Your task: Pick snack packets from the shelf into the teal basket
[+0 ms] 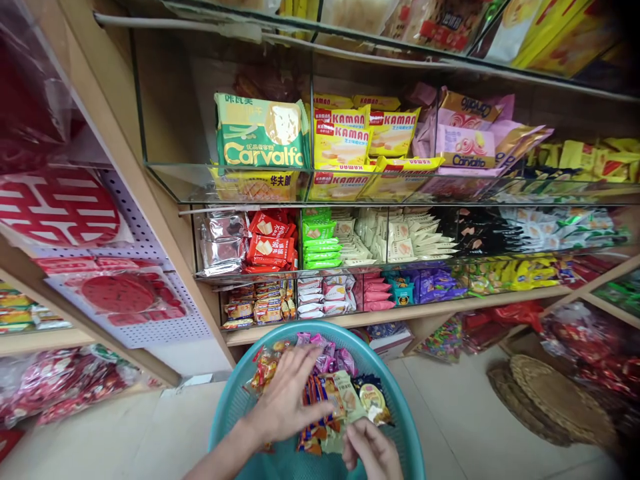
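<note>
Pressing down inside the basket (pixel 227 407), your left hand (pixel 286 395) lies open-fingered, likely steadying snack packets (pixel 346 395); your right hand (pixel 371 452) pinches one's edge.

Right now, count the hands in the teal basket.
2. The left hand lies spread over the snack packets; the right hand, nearer, pinches some in the teal basket. No others visible.

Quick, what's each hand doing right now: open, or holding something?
Left hand: open, fingers spread flat on the packets in the basket.
Right hand: closed on the near edge of the packets.
</note>
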